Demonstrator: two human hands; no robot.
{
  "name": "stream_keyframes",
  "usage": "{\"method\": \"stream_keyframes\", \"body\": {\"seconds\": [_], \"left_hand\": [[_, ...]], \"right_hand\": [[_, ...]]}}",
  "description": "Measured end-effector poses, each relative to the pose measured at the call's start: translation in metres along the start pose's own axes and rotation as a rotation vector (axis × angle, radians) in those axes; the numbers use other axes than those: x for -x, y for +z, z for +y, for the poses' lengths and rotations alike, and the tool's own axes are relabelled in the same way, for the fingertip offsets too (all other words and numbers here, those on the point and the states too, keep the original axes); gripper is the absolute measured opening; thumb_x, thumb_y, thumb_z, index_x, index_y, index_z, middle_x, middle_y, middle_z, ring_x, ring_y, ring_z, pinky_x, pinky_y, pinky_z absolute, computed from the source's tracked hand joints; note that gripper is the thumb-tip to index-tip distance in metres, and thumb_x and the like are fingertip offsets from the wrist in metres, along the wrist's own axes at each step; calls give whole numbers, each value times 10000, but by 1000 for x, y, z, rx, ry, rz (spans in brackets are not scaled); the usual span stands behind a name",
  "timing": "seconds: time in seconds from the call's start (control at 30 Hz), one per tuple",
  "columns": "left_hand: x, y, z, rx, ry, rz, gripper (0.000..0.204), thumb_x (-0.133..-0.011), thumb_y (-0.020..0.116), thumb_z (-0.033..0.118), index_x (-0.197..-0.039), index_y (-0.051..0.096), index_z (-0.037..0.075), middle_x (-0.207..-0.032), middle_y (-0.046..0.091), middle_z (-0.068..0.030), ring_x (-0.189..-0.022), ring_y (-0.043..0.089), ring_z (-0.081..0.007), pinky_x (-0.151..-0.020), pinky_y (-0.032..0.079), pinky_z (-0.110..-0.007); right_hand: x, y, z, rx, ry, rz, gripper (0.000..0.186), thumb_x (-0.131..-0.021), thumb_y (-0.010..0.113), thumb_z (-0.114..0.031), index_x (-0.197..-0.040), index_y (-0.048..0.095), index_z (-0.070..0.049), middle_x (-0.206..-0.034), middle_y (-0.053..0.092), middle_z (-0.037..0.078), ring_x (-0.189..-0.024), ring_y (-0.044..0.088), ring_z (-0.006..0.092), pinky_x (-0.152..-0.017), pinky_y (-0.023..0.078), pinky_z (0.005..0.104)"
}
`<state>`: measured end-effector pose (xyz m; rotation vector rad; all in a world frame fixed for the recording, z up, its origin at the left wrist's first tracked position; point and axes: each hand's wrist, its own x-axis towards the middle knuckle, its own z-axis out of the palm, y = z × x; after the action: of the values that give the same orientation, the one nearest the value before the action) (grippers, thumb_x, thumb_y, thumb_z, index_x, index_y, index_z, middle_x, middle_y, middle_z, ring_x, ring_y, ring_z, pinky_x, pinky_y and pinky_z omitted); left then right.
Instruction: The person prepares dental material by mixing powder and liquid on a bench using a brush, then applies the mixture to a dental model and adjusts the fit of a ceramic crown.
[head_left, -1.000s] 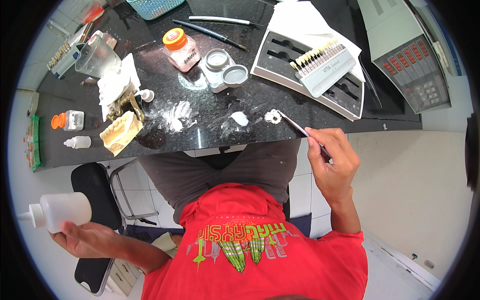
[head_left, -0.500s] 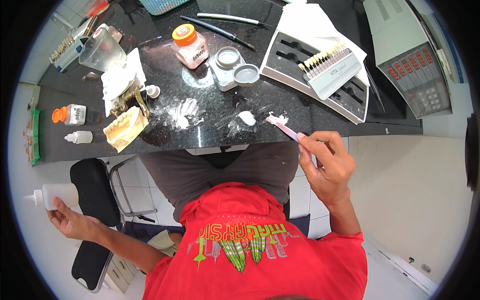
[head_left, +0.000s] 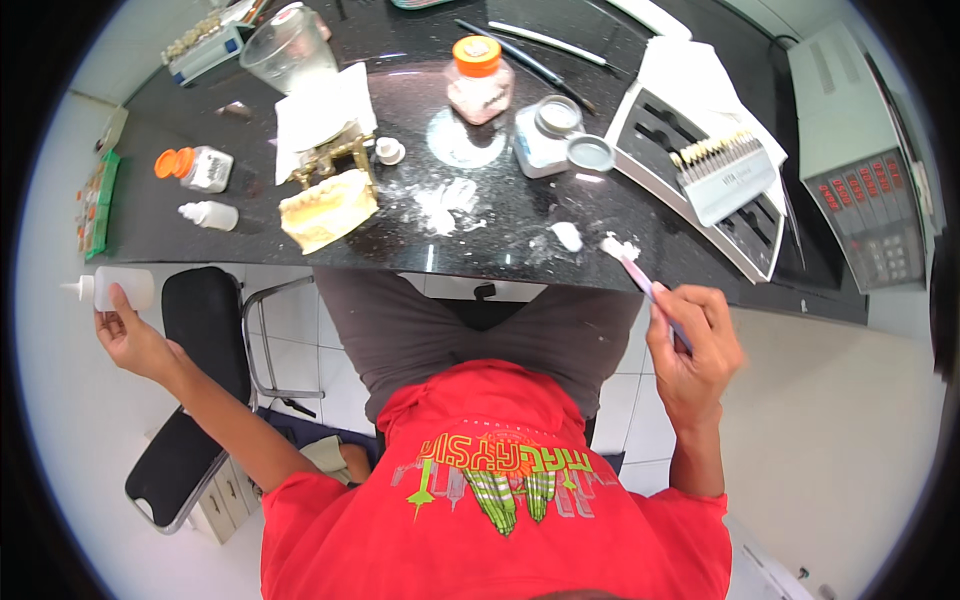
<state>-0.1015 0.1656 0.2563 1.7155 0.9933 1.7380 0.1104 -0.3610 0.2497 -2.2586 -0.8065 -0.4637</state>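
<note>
My left hand (head_left: 138,340) is closed round a translucent squeeze bottle (head_left: 124,289) with a pointed nozzle, held out past the counter's front left. In my right hand (head_left: 697,350) is a slim pinkish-purple spatula (head_left: 640,277), pinched like a pen. Its tip touches a small heap of white powder (head_left: 617,246) near the counter's front edge. Just left of that lies a white blob (head_left: 567,236). More powder (head_left: 445,206) is smeared farther left, beside a yellowish dental cast (head_left: 328,210) mounted on a brass articulator (head_left: 335,155).
Behind the powder stand an orange-capped jar (head_left: 479,88) and an opened jar (head_left: 541,142). A tooth shade guide (head_left: 728,175) lies on an open case (head_left: 690,190) at right, near a control unit with a red display (head_left: 860,188). Small bottles (head_left: 209,215) and a clear cup (head_left: 289,55) stand left.
The view has shifted, so the counter's things appear farther right. My right hand still holds the spatula at the powder heap. The bottle is still in my left hand, now higher in view.
</note>
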Motion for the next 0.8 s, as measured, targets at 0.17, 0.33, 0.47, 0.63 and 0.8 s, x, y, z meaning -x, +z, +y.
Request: {"method": "stream_keyframes", "body": {"seconds": [0.17,0.33,0.47,0.63,0.8], "left_hand": [[-26,13,-38,22,-29,-43,583,-875,828,179,-1302,549,-102,-1184,677,-163,-1067,676,-226,-943,556,-332],[-31,36,-56,23,-56,-102,603,-867,837,187,-1304,544,-106,-1194,671,-169,-1074,671,-226,-957,556,-338],[-25,48,-66,35,-74,-130,634,-855,848,195,-1311,532,-111,-1205,665,-184,-1080,669,-236,-964,562,-346],[-28,51,-74,-2,-43,-116,620,-862,842,194,-1301,532,-114,-1179,675,-189,-1063,676,-238,-946,574,-340],[-28,56,-77,63,-31,-130,605,-869,835,187,-1291,530,-121,-1183,674,-196,-1064,676,-236,-942,578,-338]], "right_hand": [[-3,-6,-1,-12,43,-10,229,-804,740,63,-1008,760,-40,-829,659,38,-512,485,86,-450,358,255],[1,-20,-3,39,162,20,218,-832,710,65,-1024,759,-28,-784,650,61,-536,525,115,-460,374,270],[9,-18,-9,64,210,21,238,-841,693,73,-1045,760,-28,-783,657,74,-576,573,131,-480,405,273],[12,9,-28,47,250,63,248,-837,716,56,-1057,768,-45,-823,671,76,-611,620,144,-506,455,272],[14,15,-25,109,95,42,357,-765,770,50,-1095,774,-86,-896,661,36,-565,583,103,-479,438,258]]}}
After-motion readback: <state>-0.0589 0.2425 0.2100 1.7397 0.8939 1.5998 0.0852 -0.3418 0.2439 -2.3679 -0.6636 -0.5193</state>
